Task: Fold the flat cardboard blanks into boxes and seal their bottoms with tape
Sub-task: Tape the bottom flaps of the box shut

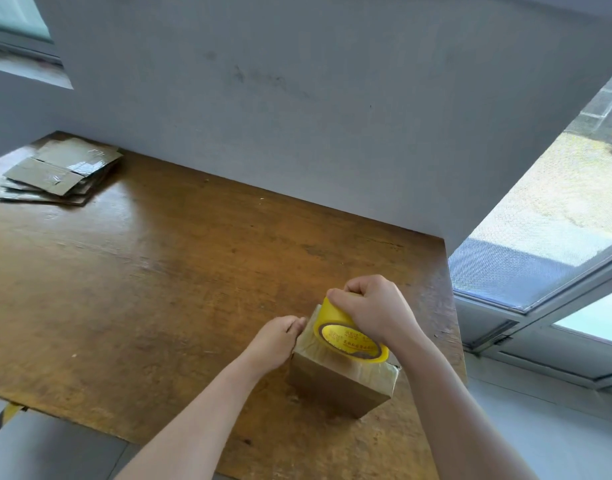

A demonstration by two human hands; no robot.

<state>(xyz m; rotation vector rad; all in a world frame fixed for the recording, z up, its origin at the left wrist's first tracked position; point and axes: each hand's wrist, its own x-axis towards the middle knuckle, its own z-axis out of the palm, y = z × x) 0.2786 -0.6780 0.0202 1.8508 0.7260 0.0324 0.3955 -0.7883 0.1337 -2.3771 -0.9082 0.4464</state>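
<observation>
A small folded cardboard box (342, 386) stands on the wooden table (159, 289) near its right edge, with clear tape shining across its upper face. My right hand (373, 310) grips a yellow tape roll (346, 332) that sits on top of the box. My left hand (276, 341) rests against the box's left side, fingers curled at its far upper corner. A stack of flat cardboard blanks (58, 173) lies at the table's far left corner.
A grey wall (297, 98) rises right behind the table. A window with a mesh screen (539, 237) is on the right, just past the table's right edge. The table's near edge runs diagonally across the lower left.
</observation>
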